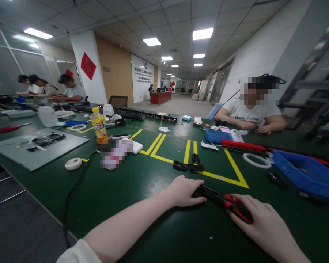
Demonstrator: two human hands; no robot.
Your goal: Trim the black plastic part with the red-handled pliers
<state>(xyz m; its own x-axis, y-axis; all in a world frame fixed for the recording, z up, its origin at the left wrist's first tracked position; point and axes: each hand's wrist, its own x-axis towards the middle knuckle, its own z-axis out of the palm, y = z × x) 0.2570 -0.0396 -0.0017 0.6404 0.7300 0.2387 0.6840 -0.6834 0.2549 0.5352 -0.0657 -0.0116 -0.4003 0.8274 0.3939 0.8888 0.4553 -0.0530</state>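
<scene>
My left hand (184, 191) rests on the green table (142, 190) with its fingers closed around a small black part (198, 192). My right hand (259, 223) holds red-handled pliers (230, 204). The pliers' dark jaws point left and meet the black part at my left fingertips. Just beyond, two black connector pieces (188, 166) lie on the table by yellow tape lines (186, 153).
A blue tray (304, 173) and a white tape ring (256, 160) lie at the right. A person in a white shirt (252, 113) sits across the table. An orange drink bottle (99, 126), a tape roll (73, 163) and a grey panel (35, 146) stand at the left. Other people work far left.
</scene>
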